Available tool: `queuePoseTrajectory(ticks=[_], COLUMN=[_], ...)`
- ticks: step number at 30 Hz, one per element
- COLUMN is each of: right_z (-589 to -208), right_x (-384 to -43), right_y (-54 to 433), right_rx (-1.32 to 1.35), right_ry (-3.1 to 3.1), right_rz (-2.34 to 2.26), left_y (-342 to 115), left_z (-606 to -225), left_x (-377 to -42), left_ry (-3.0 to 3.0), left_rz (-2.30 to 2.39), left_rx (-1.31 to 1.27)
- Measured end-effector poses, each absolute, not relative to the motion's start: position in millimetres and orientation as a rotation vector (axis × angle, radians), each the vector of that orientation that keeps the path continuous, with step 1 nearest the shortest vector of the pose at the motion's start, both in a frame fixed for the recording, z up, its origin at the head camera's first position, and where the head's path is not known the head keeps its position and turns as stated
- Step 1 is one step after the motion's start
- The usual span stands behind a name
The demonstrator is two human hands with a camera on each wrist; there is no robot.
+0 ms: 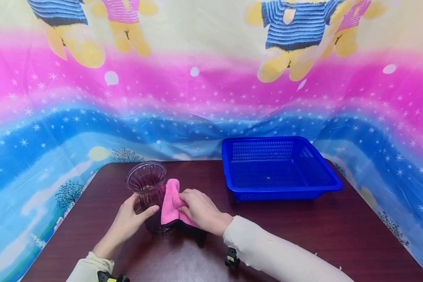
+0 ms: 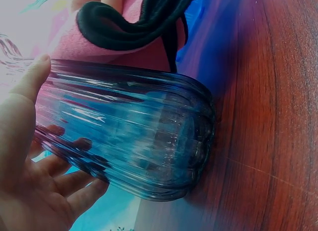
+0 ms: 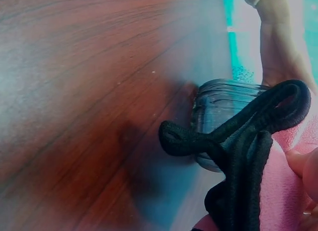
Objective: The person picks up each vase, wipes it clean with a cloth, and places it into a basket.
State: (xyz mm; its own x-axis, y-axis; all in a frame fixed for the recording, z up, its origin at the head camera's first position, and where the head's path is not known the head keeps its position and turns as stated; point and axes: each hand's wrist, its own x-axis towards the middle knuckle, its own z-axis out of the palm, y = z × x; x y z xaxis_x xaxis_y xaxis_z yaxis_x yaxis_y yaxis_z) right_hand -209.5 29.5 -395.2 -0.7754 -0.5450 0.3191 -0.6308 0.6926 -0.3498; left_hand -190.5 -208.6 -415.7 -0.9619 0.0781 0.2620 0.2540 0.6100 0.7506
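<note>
A clear ribbed glass vase (image 1: 149, 196) with a flared rim stands on the table at the left. My left hand (image 1: 128, 219) grips its side, thumb in front and fingers curled behind, as the left wrist view shows on the vase (image 2: 129, 126). In my right hand (image 1: 202, 209) is a bunched pink cloth (image 1: 170, 203) with a black edge, pinched between thumb and fingers. The cloth lies up against the right side of the vase. Its folded black edging (image 3: 238, 141) hides part of the vase (image 3: 213, 112) in the right wrist view.
A blue plastic basket (image 1: 282, 192) with mesh walls sits at the back right of the dark red-brown wooden table (image 1: 285, 231). Behind the table hangs a colourful printed curtain (image 1: 197, 94) with bears and snowflakes.
</note>
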Motion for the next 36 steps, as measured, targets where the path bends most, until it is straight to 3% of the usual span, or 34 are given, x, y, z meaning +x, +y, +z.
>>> queuePoseTrajectory(ticks=[36], right_z=[-421.3], right_x=[-208.5], right_y=[33.1], right_rx=[0.949], right_ry=[-2.830], right_rz=[0.474], left_y=[-208.3], left_z=[-415.1], left_x=[-191.3], left_ry=[-2.619], left_rz=[-1.310], left_rx=[-0.270])
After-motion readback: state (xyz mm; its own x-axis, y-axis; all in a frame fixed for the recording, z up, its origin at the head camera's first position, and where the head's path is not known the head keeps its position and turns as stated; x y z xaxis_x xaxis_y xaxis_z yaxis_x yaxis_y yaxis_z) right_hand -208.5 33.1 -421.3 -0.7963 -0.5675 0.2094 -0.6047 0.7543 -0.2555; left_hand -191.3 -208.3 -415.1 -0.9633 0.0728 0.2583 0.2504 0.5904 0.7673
